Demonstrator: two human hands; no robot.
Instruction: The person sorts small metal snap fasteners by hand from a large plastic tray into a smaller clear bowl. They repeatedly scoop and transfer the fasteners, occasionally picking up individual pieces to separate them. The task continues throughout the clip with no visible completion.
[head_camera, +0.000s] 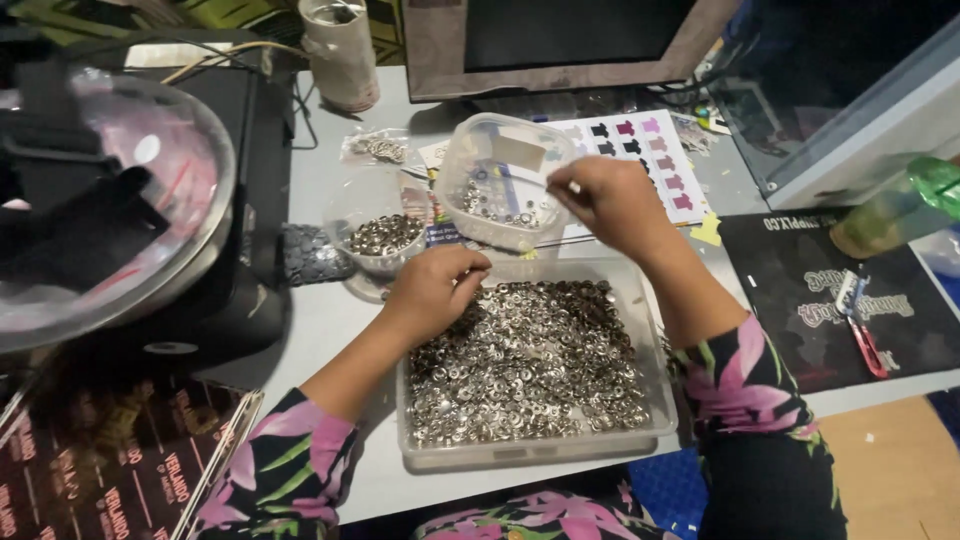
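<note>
Fingers of the right hand (610, 200) pinch one small ring over the clear tub (497, 180); left hand (432, 290) fingers curl into the tray (640, 300) of rings (530, 360): pick singly.

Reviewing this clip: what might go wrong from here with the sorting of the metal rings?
The tray is heaped with loose metal rings and sits close to the table edge, so a nudge may spill them. The right hand reaches over the tilted clear tub, which might tip. The left hand may scatter rings.
</note>
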